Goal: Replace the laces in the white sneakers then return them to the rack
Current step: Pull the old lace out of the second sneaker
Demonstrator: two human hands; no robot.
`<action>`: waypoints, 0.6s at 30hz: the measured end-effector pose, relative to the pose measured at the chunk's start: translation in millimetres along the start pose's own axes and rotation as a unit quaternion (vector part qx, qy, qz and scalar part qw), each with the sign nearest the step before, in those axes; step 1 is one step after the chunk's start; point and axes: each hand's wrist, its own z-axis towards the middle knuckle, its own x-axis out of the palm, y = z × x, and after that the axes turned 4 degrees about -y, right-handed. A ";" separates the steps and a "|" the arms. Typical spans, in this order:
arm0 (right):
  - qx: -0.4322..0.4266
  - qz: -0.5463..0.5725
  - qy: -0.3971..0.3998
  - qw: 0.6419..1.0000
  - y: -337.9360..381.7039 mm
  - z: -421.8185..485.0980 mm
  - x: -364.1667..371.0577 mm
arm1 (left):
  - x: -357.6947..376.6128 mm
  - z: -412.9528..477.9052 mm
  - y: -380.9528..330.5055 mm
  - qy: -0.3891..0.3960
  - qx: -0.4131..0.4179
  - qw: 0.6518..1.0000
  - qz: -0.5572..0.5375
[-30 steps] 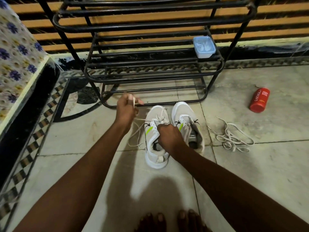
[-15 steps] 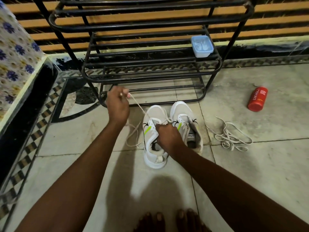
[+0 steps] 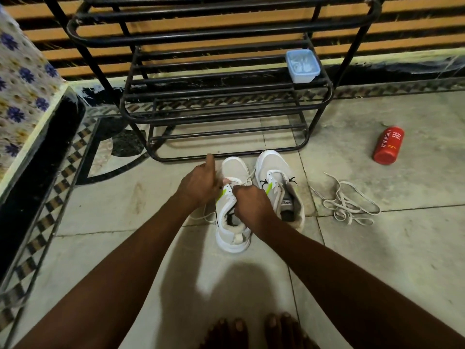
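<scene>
Grip of left hand pinches white flat lace while grip of right hand clamps the upper of white mesh sneaker, standing on grey tiled floor beside second white sneaker, before black tubular metal rack.

Two sneakers, one rack, one bottle

Our forearms are bare to the left hand and right hand; our bare toes show nearer us than the sneaker.
</scene>
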 end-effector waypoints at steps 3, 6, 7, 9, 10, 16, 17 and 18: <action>0.000 -0.003 0.001 1.000 -0.4 1.3 1.0 | 6.2 -0.8 2.0 0.013 -0.004 1.000 0.010; 0.002 -0.006 0.004 1.000 -0.1 1.0 0.9 | 7.4 2.7 2.3 -0.039 0.007 0.999 0.014; 0.004 -0.004 0.005 1.000 0.0 0.7 0.7 | 6.5 3.1 1.2 -0.069 0.027 0.997 0.012; 0.008 0.001 0.008 1.000 0.3 0.0 -0.1 | 3.5 5.0 1.4 -0.132 0.049 0.990 -0.022; 0.010 0.003 0.008 1.000 1.0 0.0 -0.6 | 0.2 5.0 2.5 -0.171 0.040 0.982 -0.066; 0.008 -0.002 0.000 1.000 0.9 1.8 2.2 | -30.2 8.1 3.6 -0.398 -0.107 0.827 -0.383; 0.006 -0.004 -0.001 1.000 0.8 1.4 2.7 | -36.5 11.2 1.8 -0.406 -0.150 0.781 -0.451; 0.005 -0.004 0.000 1.000 1.0 1.4 2.6 | -42.9 14.0 -0.6 -0.398 -0.176 0.741 -0.512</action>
